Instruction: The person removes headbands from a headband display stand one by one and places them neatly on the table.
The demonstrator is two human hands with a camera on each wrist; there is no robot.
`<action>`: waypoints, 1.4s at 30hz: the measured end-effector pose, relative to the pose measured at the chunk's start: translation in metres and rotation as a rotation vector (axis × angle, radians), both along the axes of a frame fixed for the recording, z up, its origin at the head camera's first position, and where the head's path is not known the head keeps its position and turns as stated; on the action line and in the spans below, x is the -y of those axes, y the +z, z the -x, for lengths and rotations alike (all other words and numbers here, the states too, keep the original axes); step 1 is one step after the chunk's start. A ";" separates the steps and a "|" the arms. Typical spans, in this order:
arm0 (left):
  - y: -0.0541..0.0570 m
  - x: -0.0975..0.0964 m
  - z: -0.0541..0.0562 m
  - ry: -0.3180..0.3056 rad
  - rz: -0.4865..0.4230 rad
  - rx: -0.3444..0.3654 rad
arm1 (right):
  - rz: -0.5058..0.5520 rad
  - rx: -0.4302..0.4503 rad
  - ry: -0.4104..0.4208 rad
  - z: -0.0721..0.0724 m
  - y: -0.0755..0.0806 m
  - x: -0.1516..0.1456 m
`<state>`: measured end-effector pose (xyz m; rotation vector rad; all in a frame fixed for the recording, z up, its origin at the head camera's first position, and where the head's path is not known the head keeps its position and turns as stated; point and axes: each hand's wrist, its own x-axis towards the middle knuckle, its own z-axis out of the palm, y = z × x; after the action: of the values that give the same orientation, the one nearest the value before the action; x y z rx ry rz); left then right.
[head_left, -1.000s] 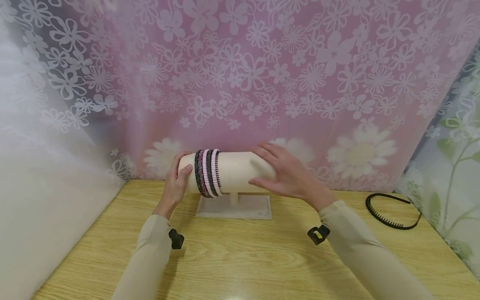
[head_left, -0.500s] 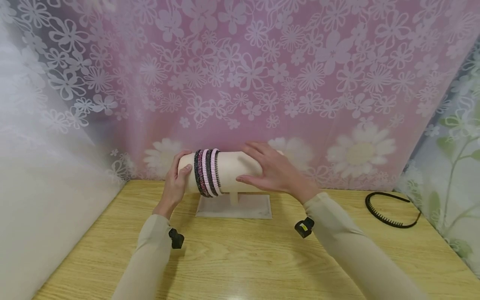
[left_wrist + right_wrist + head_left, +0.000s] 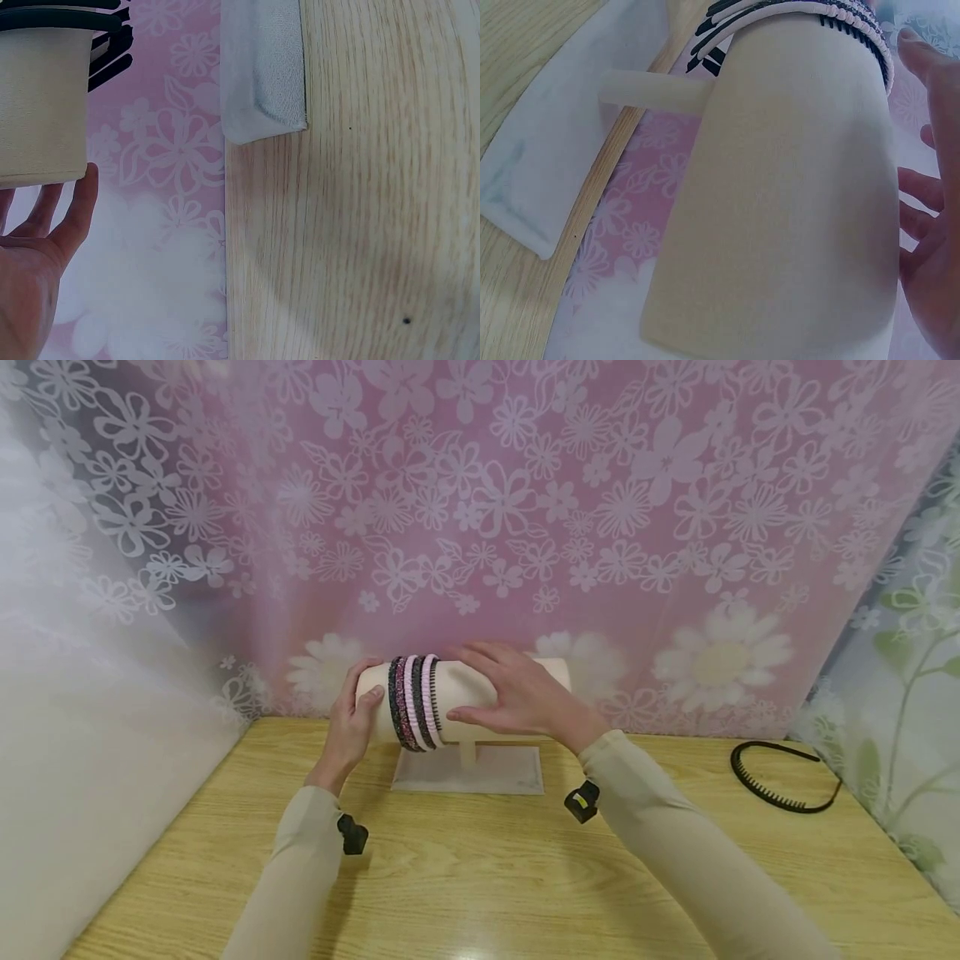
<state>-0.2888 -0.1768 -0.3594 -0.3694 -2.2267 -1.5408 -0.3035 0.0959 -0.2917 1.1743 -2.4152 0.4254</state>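
Note:
A cream padded roll (image 3: 468,687) lies level on a short post above a pale flat base (image 3: 468,777), forming a display stand. Several headbands (image 3: 417,703), black glittery, pink glittery and light pink with comb teeth, sit side by side round its left part. My left hand (image 3: 351,718) holds the roll's left end, thumb in front; its fingers (image 3: 79,210) reach the end's edge in the left wrist view. Over the roll's right half is my right hand (image 3: 517,693), fingers extended and thumb apart, just right of the headbands. Whether its palm touches the roll, I cannot tell.
On the right of the wooden table (image 3: 480,877) lies a black toothed headband (image 3: 739,772). A pink flowered curtain (image 3: 480,527) hangs behind, with pale sheets on both sides. The stand's base rests near the table's back edge.
My right hand has moved left along the roll toward the headbands, baring the roll's right end. My left hand keeps its hold, and the headbands stay where they were.

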 end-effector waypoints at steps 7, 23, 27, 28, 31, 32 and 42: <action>0.000 0.000 0.000 0.005 0.003 0.000 | -0.061 0.029 -0.021 0.004 0.002 0.011; -0.002 0.000 0.003 -0.006 -0.018 -0.021 | -0.266 0.073 -0.186 0.006 0.000 0.028; -0.002 0.000 0.003 -0.006 -0.014 -0.021 | -0.273 0.064 -0.202 0.006 -0.001 0.029; -0.002 0.000 0.003 -0.007 -0.014 -0.022 | -0.272 0.061 -0.204 0.006 -0.001 0.030; -0.003 0.000 0.002 -0.007 -0.014 -0.026 | -0.266 0.060 -0.211 0.006 -0.001 0.031; -0.002 0.000 0.002 -0.008 -0.014 -0.025 | -0.263 0.063 -0.214 0.006 -0.002 0.031; 0.000 -0.001 0.001 -0.003 -0.016 -0.008 | -0.250 0.112 -0.256 0.006 0.002 0.036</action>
<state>-0.2895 -0.1757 -0.3598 -0.3736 -2.2076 -1.5549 -0.3091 0.0603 -0.2901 0.9388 -2.7329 0.1139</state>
